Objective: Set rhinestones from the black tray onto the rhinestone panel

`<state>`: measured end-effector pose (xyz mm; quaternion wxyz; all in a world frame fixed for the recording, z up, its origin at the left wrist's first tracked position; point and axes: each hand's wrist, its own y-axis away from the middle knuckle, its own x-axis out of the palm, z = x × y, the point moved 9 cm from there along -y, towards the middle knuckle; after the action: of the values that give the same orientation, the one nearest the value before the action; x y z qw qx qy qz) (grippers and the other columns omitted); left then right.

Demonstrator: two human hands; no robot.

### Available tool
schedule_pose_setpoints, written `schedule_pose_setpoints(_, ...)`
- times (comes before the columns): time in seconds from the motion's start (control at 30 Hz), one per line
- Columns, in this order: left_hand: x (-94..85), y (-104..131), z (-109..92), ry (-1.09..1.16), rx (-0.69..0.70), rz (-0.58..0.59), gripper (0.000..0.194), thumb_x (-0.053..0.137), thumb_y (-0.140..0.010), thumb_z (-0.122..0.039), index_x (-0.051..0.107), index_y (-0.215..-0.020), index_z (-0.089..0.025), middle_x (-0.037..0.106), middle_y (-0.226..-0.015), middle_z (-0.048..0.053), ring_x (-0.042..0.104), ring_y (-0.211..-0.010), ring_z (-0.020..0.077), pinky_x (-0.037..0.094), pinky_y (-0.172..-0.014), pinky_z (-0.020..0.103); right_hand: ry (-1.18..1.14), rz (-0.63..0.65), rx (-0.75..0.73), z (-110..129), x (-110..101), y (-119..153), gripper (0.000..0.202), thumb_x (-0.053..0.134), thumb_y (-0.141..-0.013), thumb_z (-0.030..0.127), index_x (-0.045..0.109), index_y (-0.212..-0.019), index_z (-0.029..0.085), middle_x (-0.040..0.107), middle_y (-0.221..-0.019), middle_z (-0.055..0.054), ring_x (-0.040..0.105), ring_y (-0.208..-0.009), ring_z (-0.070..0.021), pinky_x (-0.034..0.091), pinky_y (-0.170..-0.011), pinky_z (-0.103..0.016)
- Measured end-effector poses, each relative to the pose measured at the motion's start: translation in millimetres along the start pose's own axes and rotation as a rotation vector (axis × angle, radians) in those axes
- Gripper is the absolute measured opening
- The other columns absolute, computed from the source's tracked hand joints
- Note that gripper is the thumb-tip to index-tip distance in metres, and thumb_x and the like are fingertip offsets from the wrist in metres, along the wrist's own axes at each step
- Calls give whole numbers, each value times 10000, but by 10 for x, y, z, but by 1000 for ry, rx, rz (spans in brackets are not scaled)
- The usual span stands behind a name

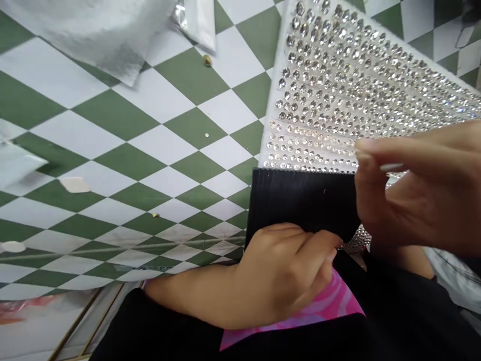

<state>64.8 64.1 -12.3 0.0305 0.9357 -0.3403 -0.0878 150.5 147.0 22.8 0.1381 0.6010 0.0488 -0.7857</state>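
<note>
A white sheet [323,90] covered with rows of clear faceted rhinestones lies on the right half of the table. Along its near edge is a flat black piece [300,198] with fine ridges at its left end; more rhinestones show below its right end. My left hand [285,276] rests at the near side of the black piece, its fingers curled over and closed on that edge. Above the rhinestone rows and the right end of the black piece is my right hand [421,185]. Its thumb and forefinger tips are pinched together; anything between them is too small to make out.
A green and white checked tablecloth [161,125] covers the table. Silvery plastic bags [112,35] lie at the far left, with a small clear packet [199,25] beside them. A whitish flat piece [75,184] and tiny bits lie on the left. Pink patterned material [319,308] is below my left hand.
</note>
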Motion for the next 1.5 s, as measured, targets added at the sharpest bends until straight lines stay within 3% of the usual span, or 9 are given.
schedule_pose_setpoints(0.17,-180,34,-84,-240,39,-152,235,433,-954,-137,637,-1067,-108,720,-778,10,678,-695,132,581,-700,278,-99,-76,-15,-169,-31,37,199,550,-897,297,671,-1043,356,745,-845,1,710,-713,-203,525,-686,-360)
schedule_pose_setpoints(0.27,-396,121,-94,-312,-1,-149,235,433,-956,-158,623,-1094,-151,709,-776,-17,623,-635,96,537,-621,223,-41,-198,163,-249,-76,59,161,597,-872,271,688,-975,355,753,-885,-5,723,-794,-239,533,-701,-377)
schedule_pose_setpoints(0.37,-665,190,-90,-491,24,-191,202,462,-944,-177,621,-1068,-168,683,-756,-7,621,-715,119,545,-688,245,-95,-186,135,-159,8,55,150,579,-882,238,679,-883,350,745,-823,3,703,-728,-226,496,-623,-371)
schedule_pose_setpoints(0.53,-917,76,277,-712,-68,-285,247,393,-996,-273,493,-1167,-126,579,-1116,87,547,-1041,206,543,-925,443,-163,-279,-26,-69,64,81,177,557,-901,263,659,-973,388,728,-843,26,682,-753,-229,478,-634,-388)
schedule_pose_setpoints(0.63,-884,-89,439,-670,-32,-314,352,407,-999,-444,383,-1235,-184,520,-1177,51,513,-1075,185,560,-959,423,-130,-283,-26,-71,128,70,197,519,-928,300,650,-1060,367,725,-850,2,670,-769,-230,486,-695,-398)
schedule_pose_setpoints(0.73,-809,-221,542,-619,-8,-302,404,345,-1007,-467,343,-1256,-148,508,-1200,86,543,-1054,199,537,-975,459,-101,-294,-65,2,133,47,169,498,-945,305,662,-982,327,721,-827,-11,645,-747,-210,470,-694,-376)
schedule_pose_setpoints(0.93,-801,-213,548,-553,96,-340,384,424,-963,-395,374,-1273,-175,524,-1199,130,590,-988,239,496,-900,456,-52,-184,-59,83,236,-35,215,459,-959,333,659,-883,318,676,-778,1,608,-730,-192,451,-722,-369)
schedule_pose_setpoints(1.23,-802,-204,501,-583,132,-329,338,410,-935,-274,379,-1257,-176,533,-1202,133,557,-1054,280,451,-904,468,-10,-396,-346,309,179,55,170,557,-875,133,646,-874,278,603,-691,21,543,-623,-163,398,-654,-335)
schedule_pose_setpoints(1.5,-809,-199,484,-587,139,-334,338,452,-894,-221,400,-1223,-171,545,-1188,124,561,-1064,276,458,-899,434,82,-377,-411,346,208,109,268,605,-800,51,670,-1016,194,591,-710,-5,555,-631,-152,419,-625,-323)
